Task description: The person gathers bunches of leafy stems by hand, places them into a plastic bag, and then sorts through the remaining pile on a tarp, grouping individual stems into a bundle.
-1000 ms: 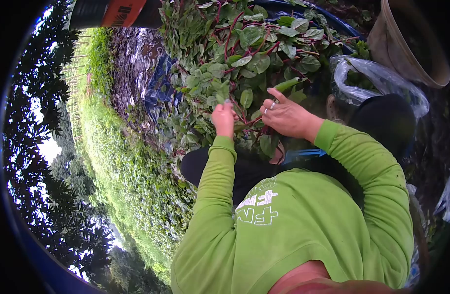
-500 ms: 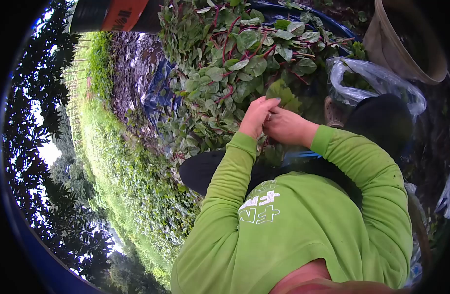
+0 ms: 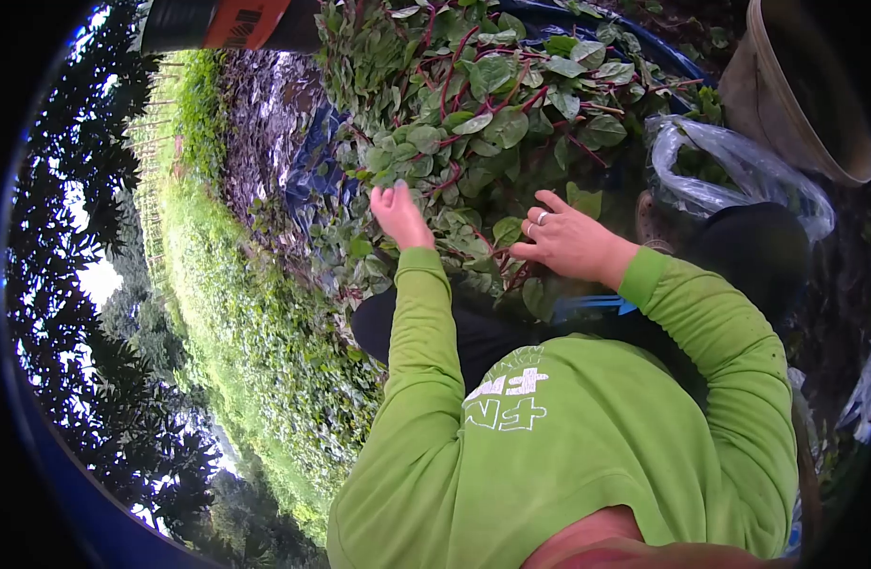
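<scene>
My left hand hangs over the left part of a heap of leafy greens with red stems. Its fingers are bent and blurred at the tips, so I cannot make out whether anything is between them. Further right, my right hand, with rings on it, is partly closed around a leafy stem. A bright green leaf sticks out past its knuckles; the fingers underneath are hidden. Other leaves and reddish stems lie just left of this hand. A light blue plastic piece shows below it, near my lap.
A clear plastic bag and a beige bucket stand at the right. Blue sheeting shows at the heap's left edge. A dark container with an orange label is at the top left. Green plants grow along the left.
My hands were together over the heap and have come apart. The left hand has moved left over the leaves; the right hand stays near its place.
</scene>
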Tool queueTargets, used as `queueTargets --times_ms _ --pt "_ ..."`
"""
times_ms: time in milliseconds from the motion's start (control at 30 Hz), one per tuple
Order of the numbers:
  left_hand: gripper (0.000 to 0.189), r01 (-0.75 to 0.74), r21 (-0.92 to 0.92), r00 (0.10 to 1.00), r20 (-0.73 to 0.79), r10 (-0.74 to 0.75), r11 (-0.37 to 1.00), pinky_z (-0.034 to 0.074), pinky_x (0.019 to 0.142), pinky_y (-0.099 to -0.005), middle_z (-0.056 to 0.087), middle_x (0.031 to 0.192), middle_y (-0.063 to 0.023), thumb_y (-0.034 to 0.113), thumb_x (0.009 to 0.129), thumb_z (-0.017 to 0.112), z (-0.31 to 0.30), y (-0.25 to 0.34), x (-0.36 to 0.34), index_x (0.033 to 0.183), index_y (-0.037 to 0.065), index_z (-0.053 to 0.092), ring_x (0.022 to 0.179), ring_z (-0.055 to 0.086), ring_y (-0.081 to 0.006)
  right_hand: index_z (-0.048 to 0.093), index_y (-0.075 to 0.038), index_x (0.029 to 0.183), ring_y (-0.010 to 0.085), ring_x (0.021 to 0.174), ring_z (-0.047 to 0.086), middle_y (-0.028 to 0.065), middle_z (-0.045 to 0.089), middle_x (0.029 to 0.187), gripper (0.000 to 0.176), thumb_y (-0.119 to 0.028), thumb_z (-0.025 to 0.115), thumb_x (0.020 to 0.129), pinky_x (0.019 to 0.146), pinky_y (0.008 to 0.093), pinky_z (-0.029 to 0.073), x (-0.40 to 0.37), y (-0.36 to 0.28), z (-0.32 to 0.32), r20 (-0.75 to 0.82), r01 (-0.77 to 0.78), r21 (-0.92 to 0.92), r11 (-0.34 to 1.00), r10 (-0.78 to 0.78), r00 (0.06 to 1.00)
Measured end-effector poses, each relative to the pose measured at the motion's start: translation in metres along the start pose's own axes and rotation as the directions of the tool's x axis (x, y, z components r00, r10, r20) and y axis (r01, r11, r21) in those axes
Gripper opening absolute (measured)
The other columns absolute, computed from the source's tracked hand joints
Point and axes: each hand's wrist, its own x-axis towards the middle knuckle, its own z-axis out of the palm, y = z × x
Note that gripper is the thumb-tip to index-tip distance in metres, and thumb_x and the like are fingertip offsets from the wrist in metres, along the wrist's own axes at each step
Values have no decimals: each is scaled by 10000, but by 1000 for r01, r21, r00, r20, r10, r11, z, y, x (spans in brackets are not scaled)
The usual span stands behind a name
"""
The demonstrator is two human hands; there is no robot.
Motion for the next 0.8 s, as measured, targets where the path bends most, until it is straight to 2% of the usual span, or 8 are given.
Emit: queueTargets --times_ms 67,133,200,300,467,667,700,800 --pt "120 -422 321 901 252 353 848 530 882 -346 679 1042 -81 85 949 722 33 8 -17 1053 30 746 973 647 -226 647 -170 1092 238 1036 634 46 652 930 185 -174 566 925 1102 541 398 3 4 10 -88 -39 -32 999 36 995" --pt "120 -712 228 674 488 555 664 532 907 -384 686 1066 -111 62 893 740 71 26 -34 1007 28 750 1019 658 -283 645 -168 1096 238 1032 634 50 651 931 187 -179 569 926 1079 534 412 6 6 13 -89 -77 -45 996 73 993" --pt "146 -855 156 490 558 670 495 517 945 -431 693 1062 -109 66 849 749 108 20 -28 995 78 759 1034 652 -322 647 -158 1088 239 1027 633 51 648 930 184 -179 574 920 1055 528 425 8 7 13 -85 -119 -51 992 115 990" --pt "153 -885 396 452 599 661 246 516 948 -446 699 1035 -116 97 853 736 132 31 -19 1002 111 770 1045 653 -323 655 -129 1035 242 1015 628 52 643 924 158 -168 587 898 1022 514 442 13 10 8 -65 -170 -72 983 165 984" --pt "121 -876 260 432 798 421 406 526 877 -445 711 967 -152 97 914 666 125 50 26 981 60 760 963 670 -358 659 -86 877 244 964 615 54 625 906 81 -137 597 863 972 464 465 16 21 -4 -69 -266 -55 962 262 962" --pt "136 -788 61 335 877 345 612 510 874 -481 669 1030 -179 44 959 590 92 81 0 1081 53 650 1023 631 -419 672 -16 902 364 1334 553 220 640 1323 163 -160 598 881 1184 534 376 25 31 -10 -401 -254 -104 962 193 896" --pt "159 -773 54 322 892 317 632 520 868 -446 663 1037 -171 33 966 583 90 79 -2 1115 62 630 1012 641 -401 684 0 932 396 1462 442 256 536 1490 198 -173 598 889 1252 561 285 27 31 -3 -335 -284 -65 957 247 909" --pt "140 -605 140 370 921 121 784 507 908 -356 679 1092 -98 47 1004 570 88 77 -8 1133 36 622 1015 663 -200 686 -3 933 385 1413 492 248 566 1448 189 -163 601 882 1232 558 314 31 35 5 -352 -284 -100 954 233 907"
